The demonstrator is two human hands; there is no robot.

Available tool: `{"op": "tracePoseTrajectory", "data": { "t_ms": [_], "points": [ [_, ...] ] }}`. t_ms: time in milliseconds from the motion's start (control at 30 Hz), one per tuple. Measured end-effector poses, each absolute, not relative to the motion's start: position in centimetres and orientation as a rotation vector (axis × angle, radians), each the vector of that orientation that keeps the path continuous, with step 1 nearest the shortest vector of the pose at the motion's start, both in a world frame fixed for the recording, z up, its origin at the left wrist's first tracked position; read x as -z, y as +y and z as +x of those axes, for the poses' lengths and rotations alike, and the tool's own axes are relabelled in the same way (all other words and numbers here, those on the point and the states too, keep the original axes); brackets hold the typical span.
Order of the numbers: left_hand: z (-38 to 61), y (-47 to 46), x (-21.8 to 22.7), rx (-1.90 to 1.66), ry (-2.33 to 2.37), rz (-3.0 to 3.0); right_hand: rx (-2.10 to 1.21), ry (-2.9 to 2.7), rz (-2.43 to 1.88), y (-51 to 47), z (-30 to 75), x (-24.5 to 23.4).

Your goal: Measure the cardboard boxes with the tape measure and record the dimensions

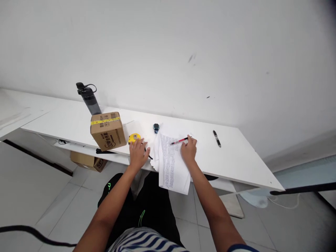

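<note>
A red-and-black pen (179,140) is pinched between the closed thumb and fingers of a person's right hand (189,148), its tip pointing left over printed paper sheets (175,171) at a white worktop (236,157). The sheets lie partly on the surface and hang over its front edge; whether the tip touches them cannot be told. The left hand (138,153), fingers loosely spread, grips nothing visibly, its fingertips at the near edge of a yellow tape measure (134,137). Just left of that stands a cardboard box (110,137) crossed by a yellow strip, with a dark water bottle (90,99) upright behind it. A wristwatch (156,128) lies beyond the sheets, and a black marker pen (217,139) well to the right.
</note>
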State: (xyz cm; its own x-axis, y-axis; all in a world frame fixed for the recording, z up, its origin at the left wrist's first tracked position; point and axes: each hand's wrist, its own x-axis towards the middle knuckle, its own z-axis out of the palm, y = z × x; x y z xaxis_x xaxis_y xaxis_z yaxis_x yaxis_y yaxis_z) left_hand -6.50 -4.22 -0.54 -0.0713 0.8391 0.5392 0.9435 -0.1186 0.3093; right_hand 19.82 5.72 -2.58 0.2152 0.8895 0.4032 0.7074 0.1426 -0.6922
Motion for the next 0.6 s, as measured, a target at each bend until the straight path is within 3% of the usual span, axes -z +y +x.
{"op": "tracePoseTrajectory", "data": {
  "t_ms": [167, 433, 600],
  "points": [
    [-9.7, -3.5, 0.8, 0.914, -2.226, -1.792, -0.181, -1.718, -1.716, 5.5, 19.1, 2.5],
    [-10.8, -2.8, -1.1, 0.796, -2.304, -1.796, -0.056, -1.864, -1.346, 4.7, 17.9, -0.5],
    [-11.7, -2.7, 0.2, 1.021, -2.213, -1.834, -0.301, -2.187, -1.195, 3.4, 12.3, -3.6]
  ]
}}
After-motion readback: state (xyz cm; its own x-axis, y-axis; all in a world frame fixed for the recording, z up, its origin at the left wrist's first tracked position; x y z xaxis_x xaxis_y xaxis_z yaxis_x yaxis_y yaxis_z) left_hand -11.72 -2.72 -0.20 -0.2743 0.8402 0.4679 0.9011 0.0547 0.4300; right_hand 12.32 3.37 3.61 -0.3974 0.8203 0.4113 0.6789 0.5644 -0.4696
